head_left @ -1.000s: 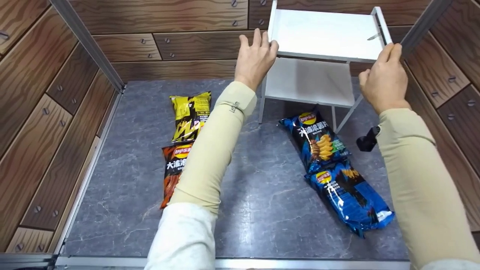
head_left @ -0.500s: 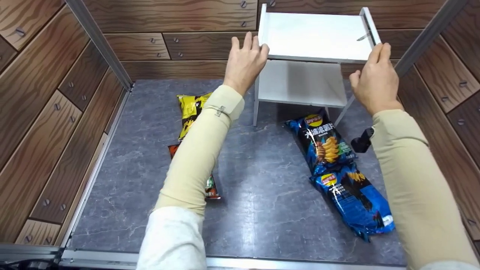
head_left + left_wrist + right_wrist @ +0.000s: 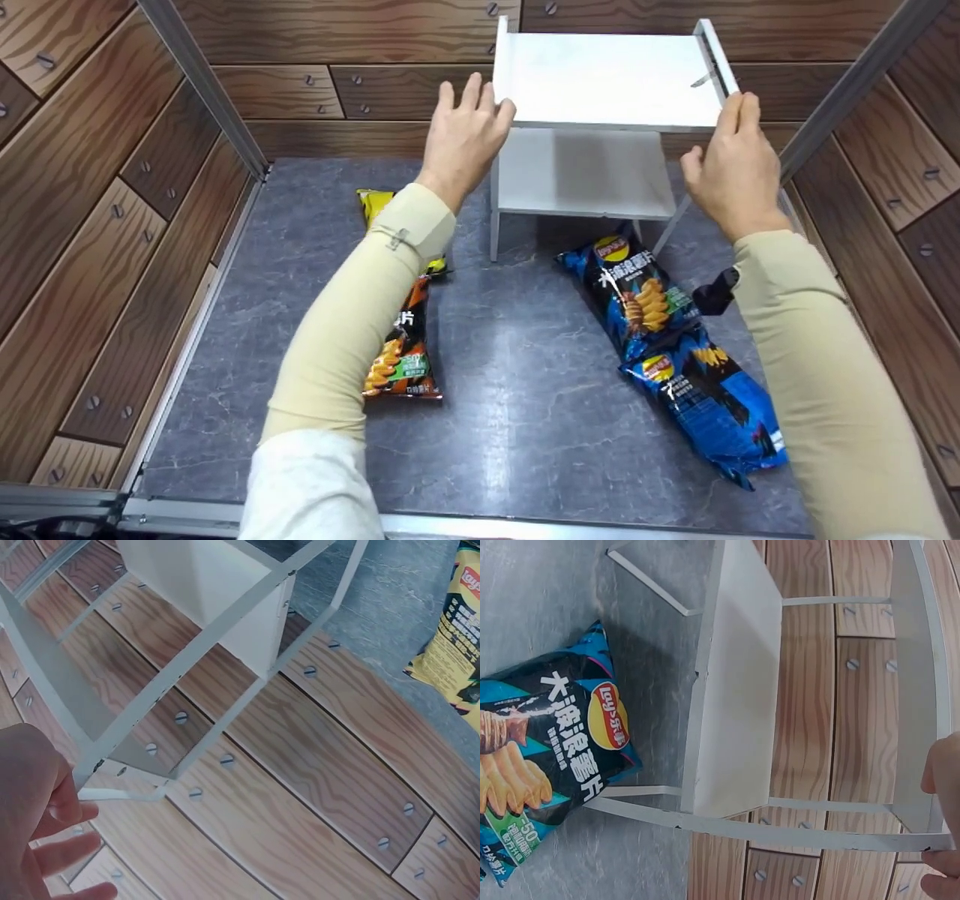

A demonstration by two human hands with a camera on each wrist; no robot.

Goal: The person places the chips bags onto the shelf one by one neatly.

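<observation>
A white two-tier shelf rack stands toward the back right, its thin legs reaching down near the floor. My left hand is at its upper left front corner; in the left wrist view the thumb and forefinger of that hand pinch the corner, other fingers spread. My right hand grips the upper right front corner, with fingertips at the frame in the right wrist view. Just in front of the rack lies a blue Lay's chip bag, overlapping a second blue chip bag.
On the left, my sleeve partly covers a yellow chip bag and an orange-black chip bag. Wood-patterned walls enclose the grey marbled floor. A metal rail runs along the front edge.
The rack and both hands have shifted left and slightly nearer. My left sleeve now covers more of the yellow bag. The blue bags stay on the floor.
</observation>
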